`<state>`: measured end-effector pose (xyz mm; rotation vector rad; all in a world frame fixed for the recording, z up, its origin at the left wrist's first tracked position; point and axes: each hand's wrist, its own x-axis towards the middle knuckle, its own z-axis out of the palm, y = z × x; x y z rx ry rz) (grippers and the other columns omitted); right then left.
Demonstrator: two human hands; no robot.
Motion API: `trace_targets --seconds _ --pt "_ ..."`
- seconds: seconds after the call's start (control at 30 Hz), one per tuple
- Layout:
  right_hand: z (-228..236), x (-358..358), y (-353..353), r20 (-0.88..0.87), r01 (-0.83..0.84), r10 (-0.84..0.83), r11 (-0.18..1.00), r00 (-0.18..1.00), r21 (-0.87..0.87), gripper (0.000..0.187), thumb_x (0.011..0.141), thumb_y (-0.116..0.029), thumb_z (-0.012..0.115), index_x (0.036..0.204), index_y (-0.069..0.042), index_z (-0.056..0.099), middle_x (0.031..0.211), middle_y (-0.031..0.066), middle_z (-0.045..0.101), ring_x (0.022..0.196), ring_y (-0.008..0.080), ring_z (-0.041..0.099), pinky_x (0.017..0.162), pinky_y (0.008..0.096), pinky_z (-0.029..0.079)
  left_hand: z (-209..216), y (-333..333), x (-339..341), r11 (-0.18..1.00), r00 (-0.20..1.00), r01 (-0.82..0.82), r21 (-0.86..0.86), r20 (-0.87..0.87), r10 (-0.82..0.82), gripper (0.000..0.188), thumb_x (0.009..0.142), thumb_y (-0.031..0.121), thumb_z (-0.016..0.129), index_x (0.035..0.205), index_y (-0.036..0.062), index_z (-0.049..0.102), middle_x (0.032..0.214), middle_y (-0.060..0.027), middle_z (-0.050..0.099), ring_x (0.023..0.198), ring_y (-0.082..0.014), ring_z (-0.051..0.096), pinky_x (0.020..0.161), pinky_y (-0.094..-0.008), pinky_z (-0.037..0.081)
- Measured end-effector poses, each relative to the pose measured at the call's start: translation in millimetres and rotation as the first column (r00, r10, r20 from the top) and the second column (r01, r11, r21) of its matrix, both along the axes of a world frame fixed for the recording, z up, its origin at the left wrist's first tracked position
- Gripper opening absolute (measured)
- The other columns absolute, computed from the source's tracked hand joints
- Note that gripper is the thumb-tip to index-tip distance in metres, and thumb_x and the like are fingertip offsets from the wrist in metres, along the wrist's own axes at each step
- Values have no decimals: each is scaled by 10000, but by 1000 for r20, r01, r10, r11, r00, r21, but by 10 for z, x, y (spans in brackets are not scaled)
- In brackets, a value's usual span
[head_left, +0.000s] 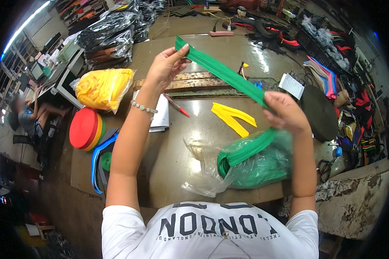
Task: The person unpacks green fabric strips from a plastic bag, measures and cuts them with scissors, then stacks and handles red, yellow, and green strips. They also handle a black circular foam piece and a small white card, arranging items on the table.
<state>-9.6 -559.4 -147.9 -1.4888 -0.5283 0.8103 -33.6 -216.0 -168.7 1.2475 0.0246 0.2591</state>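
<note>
Over the middle of the tabletop (212, 129) both hands keep the green strap (222, 72) stretched flat, left hand (165, 65) pinching its far end, right hand (285, 113) closed round it, so it feeds from the clear bag (229, 170) at the near edge.

A clear plastic bag (246, 166) lies on the desk (181, 142) nearest the person, stuffed with green strips. At the desk's left edge sits another clear bag (103, 88), bulging with yellow material. Behind that one, shiny black plastic bags (110, 36) are heaped in a pile. Far left, on another table, stands a small monitor (38, 71); its screen is too small to make out.
</note>
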Motion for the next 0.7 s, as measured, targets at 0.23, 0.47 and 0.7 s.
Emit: trace_targets --seconds 0.23,0.47,0.7 --pt "153 931 -43 292 178 -155 982 944 -56 229 952 -293 567 841 -94 569 566 -79 449 405 -7 308 371 173 238 -479 139 986 944 997 -9 330 -69 34 284 828 346 731 852 69 672 793 8 647 655 -54 521 568 -219 411" --pt "-342 1442 278 332 273 -209 949 920 -160 247 919 -301 611 789 -93 578 631 -78 470 501 0 348 433 187 230 -1165 10 1313 529 931 -191 827 -17 364 452 742 529 712 786 79 723 685 -41 664 655 -173 612 722 -358 409" --pt "-557 1505 306 359 365 -297 920 885 -139 312 895 -352 637 772 -66 612 590 -62 466 462 23 345 414 211 237 -1269 -124 1242 256 871 -188 948 40 490 531 719 619 656 621 98 614 596 -65 626 636 -260 602 791 -410 346"
